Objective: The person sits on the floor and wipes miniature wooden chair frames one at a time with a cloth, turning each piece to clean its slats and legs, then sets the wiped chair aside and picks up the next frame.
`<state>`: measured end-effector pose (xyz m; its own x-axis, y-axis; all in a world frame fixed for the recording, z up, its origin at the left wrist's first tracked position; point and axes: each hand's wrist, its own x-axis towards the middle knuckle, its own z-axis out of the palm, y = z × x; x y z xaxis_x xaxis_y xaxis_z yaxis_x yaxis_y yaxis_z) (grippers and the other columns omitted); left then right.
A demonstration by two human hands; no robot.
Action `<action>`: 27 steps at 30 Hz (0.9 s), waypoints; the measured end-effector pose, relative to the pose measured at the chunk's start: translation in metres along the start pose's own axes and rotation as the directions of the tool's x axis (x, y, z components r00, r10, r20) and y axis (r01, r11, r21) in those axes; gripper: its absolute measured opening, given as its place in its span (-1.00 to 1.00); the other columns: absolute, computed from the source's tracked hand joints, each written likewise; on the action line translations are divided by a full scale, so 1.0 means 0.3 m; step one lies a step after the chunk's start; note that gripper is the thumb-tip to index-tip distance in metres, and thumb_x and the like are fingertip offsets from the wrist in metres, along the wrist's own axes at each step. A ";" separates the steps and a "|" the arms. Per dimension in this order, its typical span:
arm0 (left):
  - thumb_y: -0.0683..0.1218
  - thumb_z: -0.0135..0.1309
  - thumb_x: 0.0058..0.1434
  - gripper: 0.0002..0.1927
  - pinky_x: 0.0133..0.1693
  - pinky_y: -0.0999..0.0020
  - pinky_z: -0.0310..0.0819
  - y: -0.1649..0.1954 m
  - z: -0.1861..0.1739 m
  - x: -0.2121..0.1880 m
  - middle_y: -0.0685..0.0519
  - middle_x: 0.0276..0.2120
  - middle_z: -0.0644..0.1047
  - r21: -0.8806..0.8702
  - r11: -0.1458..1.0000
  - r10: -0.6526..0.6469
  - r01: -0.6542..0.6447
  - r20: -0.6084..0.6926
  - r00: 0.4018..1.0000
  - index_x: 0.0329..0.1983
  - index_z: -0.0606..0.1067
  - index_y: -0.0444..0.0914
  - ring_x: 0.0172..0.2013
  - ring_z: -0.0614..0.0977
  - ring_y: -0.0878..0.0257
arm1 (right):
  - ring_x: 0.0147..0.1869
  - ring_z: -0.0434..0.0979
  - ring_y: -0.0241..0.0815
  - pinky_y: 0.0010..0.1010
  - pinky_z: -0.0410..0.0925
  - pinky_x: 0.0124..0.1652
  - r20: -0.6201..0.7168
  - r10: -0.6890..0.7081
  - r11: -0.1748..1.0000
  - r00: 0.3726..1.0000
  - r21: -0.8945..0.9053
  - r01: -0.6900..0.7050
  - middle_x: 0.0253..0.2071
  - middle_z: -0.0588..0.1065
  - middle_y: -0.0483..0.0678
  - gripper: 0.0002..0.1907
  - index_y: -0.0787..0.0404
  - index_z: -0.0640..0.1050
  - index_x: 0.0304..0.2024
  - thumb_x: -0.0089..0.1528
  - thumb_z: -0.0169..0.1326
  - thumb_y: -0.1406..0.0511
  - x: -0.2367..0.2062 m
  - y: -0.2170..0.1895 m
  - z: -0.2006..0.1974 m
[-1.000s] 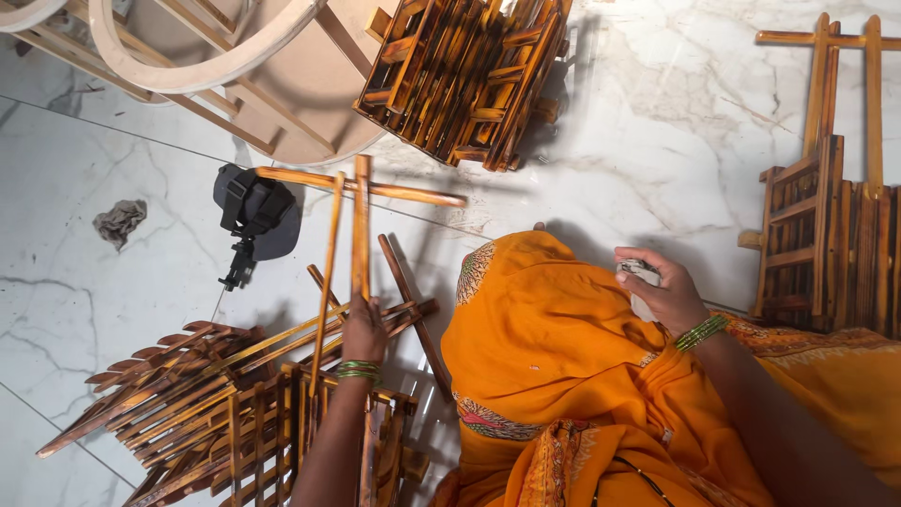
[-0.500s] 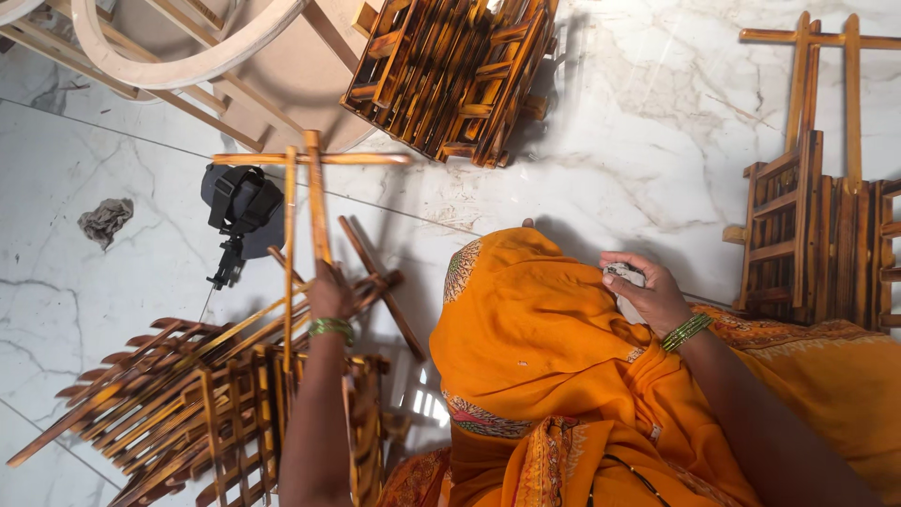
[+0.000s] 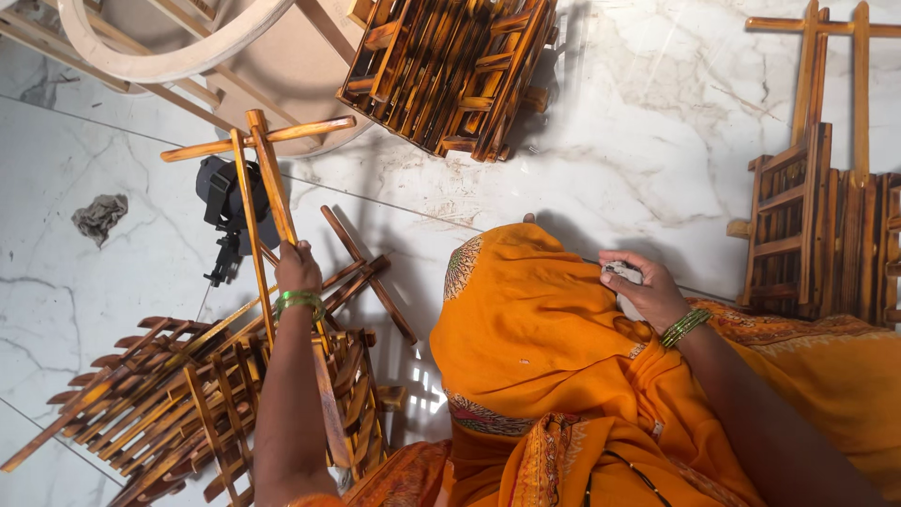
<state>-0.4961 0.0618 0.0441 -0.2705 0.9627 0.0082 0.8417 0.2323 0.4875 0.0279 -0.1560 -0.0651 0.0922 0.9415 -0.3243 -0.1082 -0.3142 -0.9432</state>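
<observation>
My left hand (image 3: 298,268) grips a wooden frame (image 3: 261,174) made of two long slats and a crossbar, holding it up over a pile of similar wooden racks (image 3: 169,404) on the floor at the lower left. A green bangle sits on that wrist. My right hand (image 3: 648,293), also with green bangles, is closed around a small pale object (image 3: 621,274) beside my orange-draped knee (image 3: 535,329). What the pale object is cannot be made out.
A stack of dark-striped wooden racks (image 3: 450,70) lies at the top centre. More racks and a cross-shaped frame (image 3: 817,207) stand at the right. A black tool (image 3: 221,202), a grey rag (image 3: 100,216) and a round wooden stand (image 3: 178,52) lie on the marble floor (image 3: 648,131).
My left hand has carried the wooden frame up and to the left, away from my knee. The right hand stays by the knee with the pale object.
</observation>
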 end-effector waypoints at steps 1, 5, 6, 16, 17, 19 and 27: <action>0.03 -0.16 0.50 -0.69 -0.15 -0.23 0.38 0.002 0.010 0.009 -0.38 -0.25 0.57 0.024 1.000 0.014 -0.014 -0.004 1.000 -0.09 0.35 -0.33 -0.18 0.57 -0.41 | 0.10 0.54 -0.29 -0.49 0.44 0.03 0.002 0.014 1.000 1.000 -0.003 -0.014 0.11 0.55 -0.01 -0.54 0.23 0.55 0.18 0.23 0.21 0.28 -0.002 0.002 0.000; 0.05 -0.07 0.47 -0.69 -0.05 -0.23 0.39 0.001 0.046 0.094 -0.44 -0.21 0.55 0.148 0.985 -0.081 0.090 -0.069 0.994 0.02 0.38 -0.30 -0.10 0.56 -0.42 | 0.01 0.52 -0.23 -0.42 0.43 -0.09 -0.046 0.076 0.996 0.996 -0.040 -0.078 0.05 0.56 0.06 -0.54 0.20 0.58 0.19 0.24 0.23 0.25 -0.015 -0.019 -0.014; 0.02 -0.06 0.45 -0.71 -0.02 -0.21 0.41 -0.002 0.051 0.117 -0.42 -0.19 0.57 0.141 0.987 -0.073 0.082 -0.067 0.995 0.01 0.39 -0.30 -0.08 0.58 -0.39 | -0.01 0.52 -0.21 -0.40 0.43 -0.12 -0.069 0.088 0.994 0.994 -0.062 -0.092 0.04 0.56 0.07 -0.54 0.19 0.59 0.19 0.24 0.23 0.24 -0.016 -0.036 -0.023; 0.19 0.25 0.15 -0.30 -0.03 -0.13 0.47 0.169 -0.071 0.062 -0.26 0.08 0.52 0.460 0.887 -0.075 0.048 0.041 0.996 0.21 0.34 -0.29 0.03 0.58 -0.22 | 0.21 0.56 -0.06 -0.22 0.42 0.16 -0.106 -0.622 0.516 0.776 -0.801 0.304 0.12 0.56 0.05 -0.58 0.15 0.55 0.17 0.27 0.25 0.25 -0.150 -0.365 -0.325; 0.23 0.24 0.15 -0.31 -0.05 -0.15 0.48 0.212 -0.101 0.022 -0.17 0.13 0.52 0.526 0.850 -0.040 0.018 0.030 0.999 0.20 0.39 -0.25 0.04 0.59 -0.18 | 0.18 0.56 -0.06 -0.23 0.42 0.17 -0.159 -0.614 0.554 0.773 -0.785 0.278 0.09 0.55 0.05 -0.56 0.15 0.54 0.18 0.27 0.27 0.22 -0.182 -0.396 -0.386; 0.27 0.20 0.18 -0.32 -0.05 -0.11 0.49 0.305 -0.147 -0.069 -0.14 0.12 0.54 0.507 0.853 0.093 -0.121 0.080 0.992 0.25 0.40 -0.15 0.02 0.61 -0.18 | 0.17 0.57 -0.03 -0.21 0.43 0.18 -0.273 -0.589 0.522 0.761 -0.847 0.101 0.07 0.53 0.05 -0.55 0.13 0.54 0.18 0.28 0.27 0.14 -0.219 -0.418 -0.470; 0.24 0.16 0.16 -0.37 -0.12 0.02 0.54 0.738 0.052 -0.405 -0.04 0.00 0.62 0.053 0.849 0.481 -0.526 0.337 0.810 0.27 0.45 -0.05 -0.10 0.67 -0.06 | 0.17 0.53 0.18 0.04 0.36 0.13 -0.535 -0.018 0.420 0.845 -0.771 -0.479 0.11 0.56 0.14 -0.17 0.08 0.65 0.08 0.04 0.15 -0.32 -0.196 -0.308 -0.567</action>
<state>-0.2695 -0.0017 0.1374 0.3430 0.9379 -0.0530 0.8815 -0.3018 0.3631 0.2010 -0.2030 0.0286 0.6090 0.7360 -0.2958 0.6737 -0.6768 -0.2967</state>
